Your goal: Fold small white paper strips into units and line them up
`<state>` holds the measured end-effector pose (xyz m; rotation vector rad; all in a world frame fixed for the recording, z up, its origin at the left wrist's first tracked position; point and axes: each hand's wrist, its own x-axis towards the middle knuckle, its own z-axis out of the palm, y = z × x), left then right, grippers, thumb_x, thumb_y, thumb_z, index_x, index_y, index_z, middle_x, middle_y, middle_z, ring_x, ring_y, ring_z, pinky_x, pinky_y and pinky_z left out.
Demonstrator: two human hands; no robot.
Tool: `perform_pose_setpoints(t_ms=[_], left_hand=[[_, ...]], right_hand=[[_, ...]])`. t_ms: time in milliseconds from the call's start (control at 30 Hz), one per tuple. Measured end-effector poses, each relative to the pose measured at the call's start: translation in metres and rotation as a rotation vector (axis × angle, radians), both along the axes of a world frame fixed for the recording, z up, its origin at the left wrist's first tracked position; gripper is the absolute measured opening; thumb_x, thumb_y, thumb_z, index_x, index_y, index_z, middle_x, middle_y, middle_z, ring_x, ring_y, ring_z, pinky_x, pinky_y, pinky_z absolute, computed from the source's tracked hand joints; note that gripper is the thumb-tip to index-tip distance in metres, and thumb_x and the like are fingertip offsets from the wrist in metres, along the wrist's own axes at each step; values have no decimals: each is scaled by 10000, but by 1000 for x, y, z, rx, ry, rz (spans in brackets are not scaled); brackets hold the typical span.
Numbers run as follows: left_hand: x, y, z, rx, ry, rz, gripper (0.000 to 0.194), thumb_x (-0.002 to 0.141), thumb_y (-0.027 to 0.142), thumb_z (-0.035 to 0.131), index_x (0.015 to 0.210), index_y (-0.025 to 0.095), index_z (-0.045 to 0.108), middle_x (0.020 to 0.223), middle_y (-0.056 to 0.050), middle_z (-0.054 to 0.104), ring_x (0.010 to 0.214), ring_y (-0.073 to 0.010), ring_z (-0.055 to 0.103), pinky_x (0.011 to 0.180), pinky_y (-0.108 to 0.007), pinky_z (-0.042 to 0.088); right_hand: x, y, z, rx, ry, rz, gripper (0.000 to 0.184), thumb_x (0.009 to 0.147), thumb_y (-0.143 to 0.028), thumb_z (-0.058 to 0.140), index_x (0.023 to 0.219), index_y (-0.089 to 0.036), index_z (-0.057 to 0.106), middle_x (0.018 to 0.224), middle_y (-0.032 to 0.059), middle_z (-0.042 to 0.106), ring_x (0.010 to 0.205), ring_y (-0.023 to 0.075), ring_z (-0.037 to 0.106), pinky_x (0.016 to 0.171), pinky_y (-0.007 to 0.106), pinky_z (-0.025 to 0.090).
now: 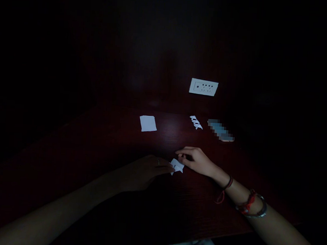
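Note:
A small white folded paper piece lies on the dark red-brown table in dim light. My left hand, a ring on one finger, rests on the table with its fingertips pinching the paper's left edge. My right hand curls over the paper from the right, fingers bent and pressed on it. Red cords and a metal bangle circle my right wrist.
A white paper square lies further back at centre. A small pile of folded white paper pieces sits behind my right hand, with a blurred flat object beside it. A white wall socket plate is behind the table.

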<state>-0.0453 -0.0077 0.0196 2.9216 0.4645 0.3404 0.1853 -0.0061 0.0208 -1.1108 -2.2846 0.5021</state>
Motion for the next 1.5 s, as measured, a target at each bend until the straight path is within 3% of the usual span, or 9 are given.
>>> perform_pose_setpoints(t_ms=[200, 333, 433, 600, 833, 1067, 1500], left_hand=[[3, 2, -12, -1, -49, 30, 502, 761, 9, 390, 1196, 258, 416, 1230, -16, 421, 1124, -184, 354, 926, -372, 325], [5, 1, -18, 35, -83, 59, 490, 753, 21, 408, 1170, 277, 443, 1248, -26, 380, 1104, -199, 372, 893, -381, 349], [6, 1, -16, 36, -85, 67, 470, 759, 33, 418, 1154, 285, 459, 1211, -24, 411, 1068, -194, 404, 875, -372, 361], [5, 0, -13, 8, -52, 79, 490, 759, 22, 416, 1169, 289, 440, 1208, -8, 421, 1082, -187, 394, 894, -373, 344], [6, -3, -12, 25, -54, 92, 498, 767, 31, 421, 1185, 301, 419, 1226, -15, 394, 1083, -194, 394, 882, -368, 351], [5, -3, -15, 42, -54, 102, 509, 772, 34, 415, 1199, 311, 400, 1264, -11, 366, 1124, -204, 361, 905, -384, 326], [5, -4, -15, 127, 0, 89, 499, 785, 69, 420, 1224, 299, 361, 1252, 11, 406, 1126, -209, 352, 899, -386, 296]], right_hand=[[-13, 5, -3, -472, 245, -226, 289, 648, -153, 592, 932, -102, 615, 772, 42, 630, 678, 118, 565, 647, 231, 442], [-15, 6, 0, -580, 347, -207, 275, 606, -121, 618, 879, -92, 633, 710, 30, 625, 602, 100, 550, 595, 219, 434], [-12, 7, -1, -501, 241, -138, 183, 632, -135, 605, 806, -103, 655, 661, 17, 614, 587, 99, 537, 568, 214, 420], [-6, 2, 0, -192, 59, -42, 118, 689, -131, 574, 762, -150, 664, 703, 10, 605, 623, 94, 525, 580, 205, 408], [-1, -5, 3, 40, -23, 215, 162, 760, -115, 510, 831, -163, 647, 842, 31, 621, 784, 112, 553, 744, 244, 421], [1, -6, 5, 97, -85, 316, 180, 805, -136, 464, 876, -149, 629, 884, 49, 609, 823, 114, 539, 790, 258, 417], [2, -7, 7, 136, -179, 333, 181, 801, -104, 446, 871, -138, 610, 875, 52, 606, 834, 122, 531, 806, 276, 405]])
